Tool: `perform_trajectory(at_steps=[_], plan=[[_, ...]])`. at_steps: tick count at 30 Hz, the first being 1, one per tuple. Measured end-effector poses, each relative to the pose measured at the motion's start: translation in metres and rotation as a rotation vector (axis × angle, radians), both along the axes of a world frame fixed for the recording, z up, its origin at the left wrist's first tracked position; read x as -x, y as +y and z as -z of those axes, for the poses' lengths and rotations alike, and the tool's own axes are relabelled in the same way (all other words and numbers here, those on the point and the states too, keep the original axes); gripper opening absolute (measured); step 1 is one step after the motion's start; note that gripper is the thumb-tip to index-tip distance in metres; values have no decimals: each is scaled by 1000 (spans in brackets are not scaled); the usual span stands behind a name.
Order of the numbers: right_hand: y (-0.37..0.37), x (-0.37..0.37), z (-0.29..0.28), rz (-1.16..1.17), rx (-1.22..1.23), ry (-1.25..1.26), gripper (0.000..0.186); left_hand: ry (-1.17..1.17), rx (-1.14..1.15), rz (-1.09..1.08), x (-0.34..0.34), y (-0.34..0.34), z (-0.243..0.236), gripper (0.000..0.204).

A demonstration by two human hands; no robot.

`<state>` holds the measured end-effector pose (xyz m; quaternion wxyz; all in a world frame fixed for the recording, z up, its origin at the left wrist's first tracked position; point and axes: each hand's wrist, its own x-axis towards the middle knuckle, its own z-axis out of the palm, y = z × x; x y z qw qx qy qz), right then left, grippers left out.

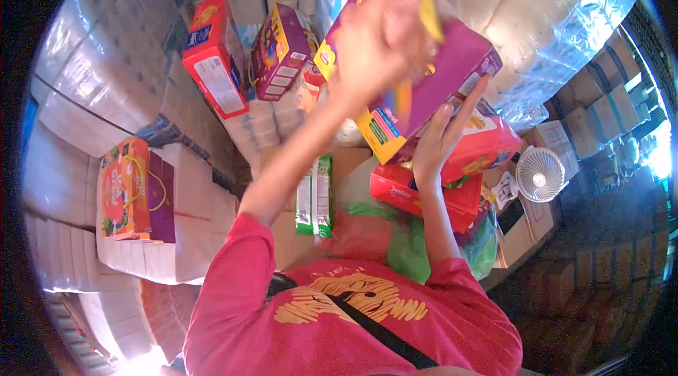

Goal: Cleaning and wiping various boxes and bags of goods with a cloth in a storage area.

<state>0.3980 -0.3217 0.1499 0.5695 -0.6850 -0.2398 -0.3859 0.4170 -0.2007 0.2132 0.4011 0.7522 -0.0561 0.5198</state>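
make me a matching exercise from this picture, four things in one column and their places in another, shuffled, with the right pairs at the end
Things
1. white fan
2. large purple box
3. green-and-white packet
4. orange box

Places
A. between the person's two forearms
B. far left of the picture, on a pale carton
C. to the right of the red boxes
D. touched by the right hand

Right pairs
1-C
2-D
3-A
4-B
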Motion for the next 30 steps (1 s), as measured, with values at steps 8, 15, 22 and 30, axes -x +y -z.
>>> perform_trajectory(at_steps=[8, 15, 22, 30], plan=[[2, 4, -3, -33, -16, 26, 57, 143, 95, -68, -33, 31, -14, 41], [0, -4, -3, -9, -25, 16, 58, -34, -146, 164, -8, -4, -13, 48], [2, 3, -6, -30, -11, 3, 59, 135, 67, -73, -16, 23, 3, 46], [0, 2, -4, -499, -374, 152, 73, 35, -159, 109, 66, -32, 39, 53]])
